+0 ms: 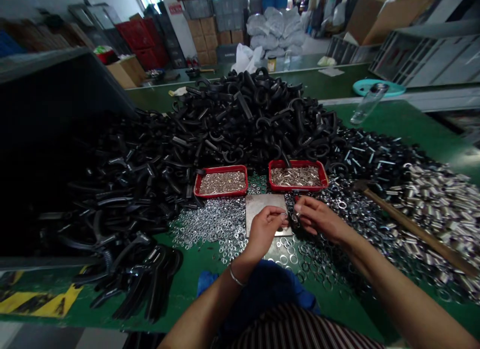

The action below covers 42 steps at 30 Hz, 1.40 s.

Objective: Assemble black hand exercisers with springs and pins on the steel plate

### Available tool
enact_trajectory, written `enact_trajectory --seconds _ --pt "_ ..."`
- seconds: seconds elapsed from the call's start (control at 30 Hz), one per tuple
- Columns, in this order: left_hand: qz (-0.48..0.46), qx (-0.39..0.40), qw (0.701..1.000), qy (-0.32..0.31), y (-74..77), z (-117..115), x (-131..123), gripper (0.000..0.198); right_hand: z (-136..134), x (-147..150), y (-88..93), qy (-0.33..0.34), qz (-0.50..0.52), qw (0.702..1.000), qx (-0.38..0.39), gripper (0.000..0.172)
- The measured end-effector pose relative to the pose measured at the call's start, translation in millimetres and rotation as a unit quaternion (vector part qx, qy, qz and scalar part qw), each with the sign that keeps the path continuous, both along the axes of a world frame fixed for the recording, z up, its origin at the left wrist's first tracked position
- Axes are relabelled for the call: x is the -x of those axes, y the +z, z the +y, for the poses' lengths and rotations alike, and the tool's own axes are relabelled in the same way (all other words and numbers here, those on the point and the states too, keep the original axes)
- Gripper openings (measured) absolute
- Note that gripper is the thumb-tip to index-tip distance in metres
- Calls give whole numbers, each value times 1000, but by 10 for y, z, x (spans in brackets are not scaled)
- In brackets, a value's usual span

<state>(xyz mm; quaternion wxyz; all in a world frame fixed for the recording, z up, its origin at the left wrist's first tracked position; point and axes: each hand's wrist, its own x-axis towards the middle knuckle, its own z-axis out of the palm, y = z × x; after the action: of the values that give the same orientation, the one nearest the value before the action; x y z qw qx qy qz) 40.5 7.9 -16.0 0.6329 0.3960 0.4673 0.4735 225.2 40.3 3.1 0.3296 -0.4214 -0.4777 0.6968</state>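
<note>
Over the square metal plate point(258, 206), my left hand point(264, 231) has thumb and fingers pinched together; a tiny shiny bit shows at the tips, too small to name. Just to its right, my right hand point(318, 219) is closed around a small dark and shiny metal part point(295, 219), largely hidden by the fingers. Many small washers point(210, 221) lie left of the plate, and larger metal rings point(287, 251) are spread in front of it. Two red trays stand behind the plate: the left tray point(221, 194) holds tiny metal pieces, the right tray point(300, 189) small pins.
A large heap of black curved parts point(240, 114) fills the back and left. At right lie a hammer point(405, 219), silver cylindrical sleeves point(446, 204) and bolts point(360, 154). Beyond stand a clear bottle point(369, 104), a turquoise lid point(393, 89) and a grey crate point(431, 54).
</note>
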Motion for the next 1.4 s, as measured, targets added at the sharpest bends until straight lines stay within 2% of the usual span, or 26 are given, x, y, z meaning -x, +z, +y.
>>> enact_trajectory --seconds 0.17,0.4,0.5,0.6,0.67,0.73,0.83,0.87,0.93,1.0,1.07,1.13,1.23,1.3,1.4 --pt "-45 21 999 -4 26 -36 6 29 -132 197 -8 -12 36 998 56 35" --pt "-111 46 992 -31 7 -84 59 34 -99 224 -54 -30 100 986 133 33" --pt "-54 4 998 -29 -5 -76 90 29 -81 234 -130 -53 134 971 190 33" --pt "101 -119 988 -8 11 -69 138 19 -68 276 -190 -57 161 957 233 33" --pt "200 -223 954 -12 45 -82 192 16 -73 313 -172 -49 163 958 231 30" --pt "263 -293 918 -37 101 -107 294 18 -88 333 -104 -22 142 970 194 24" --pt "347 -314 881 -63 240 -106 635 20 -102 289 17 32 51 994 91 24" --pt "384 -307 869 -48 303 -76 814 21 -98 253 41 44 7 998 45 27" --pt "472 -287 833 30 452 54 1252 21 -76 169 48 46 -86 994 -56 32" --pt "582 -262 758 136 610 269 1723 25 -44 98 11 29 -174 972 -158 33" --pt "684 -235 669 172 744 534 2120 34 -17 71 -39 10 -240 940 -242 30" --pt "747 -221 619 100 831 795 2368 43 -8 88 -75 4 -272 918 -289 26" --pt "791 -204 576 -26 869 1096 2457 41 -29 135 -94 8 -282 915 -289 23" --pt "817 -185 545 -50 863 1212 2420 37 -52 136 -94 0 -286 914 -287 23" --pt "844 -157 511 -35 865 1295 2397 32 -82 80 -101 -24 -272 926 -261 26"
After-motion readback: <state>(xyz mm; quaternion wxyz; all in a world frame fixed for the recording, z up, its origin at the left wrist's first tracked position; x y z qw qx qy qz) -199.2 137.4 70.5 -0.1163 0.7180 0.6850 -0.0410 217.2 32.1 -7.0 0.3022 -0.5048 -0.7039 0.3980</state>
